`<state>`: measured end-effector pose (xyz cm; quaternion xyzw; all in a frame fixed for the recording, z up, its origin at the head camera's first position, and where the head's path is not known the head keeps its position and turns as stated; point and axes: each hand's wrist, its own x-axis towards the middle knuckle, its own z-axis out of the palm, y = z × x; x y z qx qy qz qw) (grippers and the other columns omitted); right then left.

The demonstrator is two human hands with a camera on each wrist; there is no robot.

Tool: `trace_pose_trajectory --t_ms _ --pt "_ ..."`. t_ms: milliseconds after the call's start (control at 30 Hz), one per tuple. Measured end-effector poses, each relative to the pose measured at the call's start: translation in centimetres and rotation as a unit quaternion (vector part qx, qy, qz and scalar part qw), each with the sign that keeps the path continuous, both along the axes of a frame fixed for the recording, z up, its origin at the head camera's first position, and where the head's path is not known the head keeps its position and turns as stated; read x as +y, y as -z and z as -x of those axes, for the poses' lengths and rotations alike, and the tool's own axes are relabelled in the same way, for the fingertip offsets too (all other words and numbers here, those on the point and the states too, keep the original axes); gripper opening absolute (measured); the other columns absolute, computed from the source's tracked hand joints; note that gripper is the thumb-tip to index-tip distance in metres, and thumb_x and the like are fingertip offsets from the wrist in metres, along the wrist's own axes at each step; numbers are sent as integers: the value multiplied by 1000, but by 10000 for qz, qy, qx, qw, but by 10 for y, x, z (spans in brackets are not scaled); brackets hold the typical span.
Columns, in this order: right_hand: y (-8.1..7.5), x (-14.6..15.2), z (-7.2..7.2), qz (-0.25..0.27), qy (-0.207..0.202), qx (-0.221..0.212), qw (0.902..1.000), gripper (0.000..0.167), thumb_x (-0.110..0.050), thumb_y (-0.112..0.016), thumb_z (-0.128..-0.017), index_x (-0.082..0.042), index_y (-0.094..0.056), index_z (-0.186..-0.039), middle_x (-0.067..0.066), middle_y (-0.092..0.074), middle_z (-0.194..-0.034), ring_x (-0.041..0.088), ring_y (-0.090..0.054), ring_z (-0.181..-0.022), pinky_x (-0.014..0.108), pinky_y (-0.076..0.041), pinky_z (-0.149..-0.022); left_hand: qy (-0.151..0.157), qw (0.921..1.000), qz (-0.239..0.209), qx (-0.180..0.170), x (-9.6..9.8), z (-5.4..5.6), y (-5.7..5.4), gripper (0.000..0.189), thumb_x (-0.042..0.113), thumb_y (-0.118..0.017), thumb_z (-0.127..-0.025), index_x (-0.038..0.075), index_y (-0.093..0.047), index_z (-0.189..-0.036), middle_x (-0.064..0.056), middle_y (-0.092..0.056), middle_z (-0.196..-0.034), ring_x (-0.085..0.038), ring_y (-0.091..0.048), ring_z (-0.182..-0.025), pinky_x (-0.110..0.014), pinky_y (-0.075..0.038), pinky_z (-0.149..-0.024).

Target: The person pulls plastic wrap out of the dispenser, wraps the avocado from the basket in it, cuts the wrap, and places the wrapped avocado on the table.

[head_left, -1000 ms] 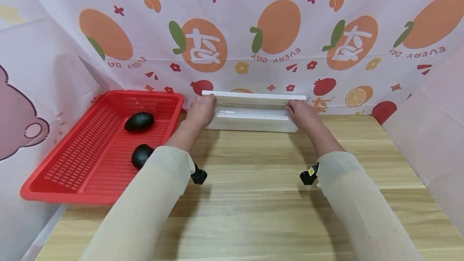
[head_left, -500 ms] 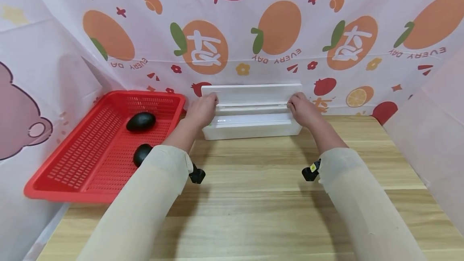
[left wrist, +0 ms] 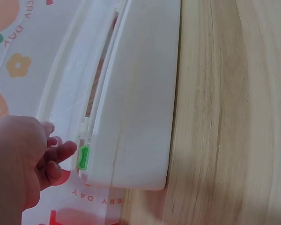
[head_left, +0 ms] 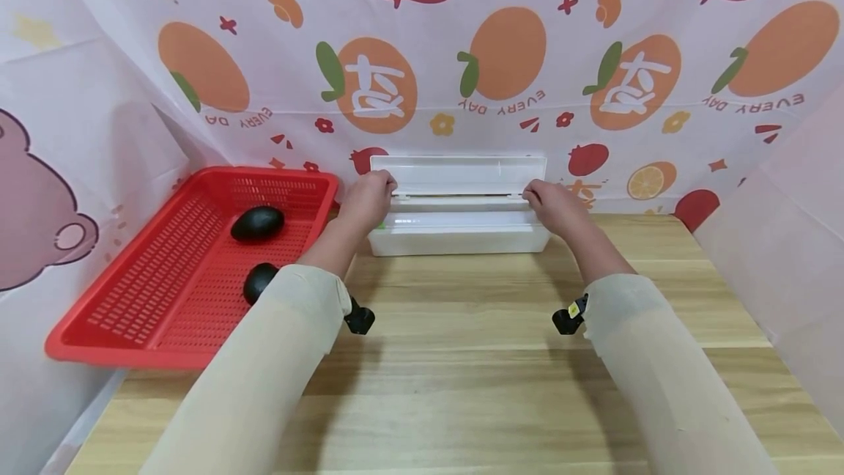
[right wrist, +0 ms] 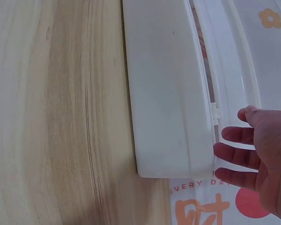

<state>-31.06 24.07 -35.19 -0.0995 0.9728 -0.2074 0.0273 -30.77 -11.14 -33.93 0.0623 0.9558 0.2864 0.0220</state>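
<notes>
Relaxed at the two ends of a raised white lid are the left hand, its fingers loosely bent, and the right hand, its fingers parted and nearly straight. Both thumbs reach the lid's edge; whether either presses on it I cannot tell.

At far left, a red plastic basket with slotted walls sits at the left side of the wooden table. It holds two dark, glossy, rounded items: the farther one lies lengthwise in full sight, and the nearer one is partly covered by the left sleeve.

Right of the basket, a long white box rests at the back of the table, close to the fruit-print cloth. Its lid stands open along the rear, toward the cloth. A green piece shows at its left end, and inside runs a shiny whitish strip, too unclear to identify. The right hand is beside the box's right end.
</notes>
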Motion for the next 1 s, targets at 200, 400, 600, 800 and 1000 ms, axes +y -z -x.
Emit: trace_pose_trajectory --t_ms 200,400,600,800,1000 --pt "-1 3 -1 550 141 27 9984 26 -25 -51 -103 -10 -62 -122 13 -63 -105 27 -60 -87 42 -51 -82 -229 9953 -898 -294 0 -1 -5 29 19 -58 -100 8 -58 -126 -13 -63 -108 -27 -64 -80 -32 -56 -78" --pt "-1 4 -2 1106 333 -60 9933 28 -26 -51 -103 -8 -65 -121 14 -66 -101 25 -63 -87 37 -50 -78 -328 9860 -1582 -421 -1 -3 -9 26 19 -56 -101 4 -61 -122 -12 -63 -107 -25 -66 -87 -28 -54 -74" --pt "-6 3 -4 1463 510 -288 9875 30 -28 -51 -103 -9 -66 -121 13 -67 -100 26 -62 -91 36 -49 -80 -373 9830 -1721 -514 -5 -5 -12 25 19 -59 -100 6 -63 -121 -10 -64 -104 -26 -67 -95 -33 -56 -84" --pt "-13 5 -7 1365 370 -448 9889 32 -29 -52 -103 -8 -66 -122 14 -67 -99 28 -60 -92 36 -47 -80 -61 9900 -1390 -246 -8 -6 -14 25 18 -64 -96 5 -65 -117 -12 -67 -106 -28 -65 -99 -37 -55 -90" --pt "-19 9 -8 1016 65 -390 9940 34 -31 -53 -101 -6 -68 -118 13 -70 -98 29 -60 -94 37 -48 -78 4 9933 -1150 -104 -10 -6 -15 32 12 -72 -90 3 -65 -120 -12 -67 -106 -26 -62 -96 -37 -55 -91"
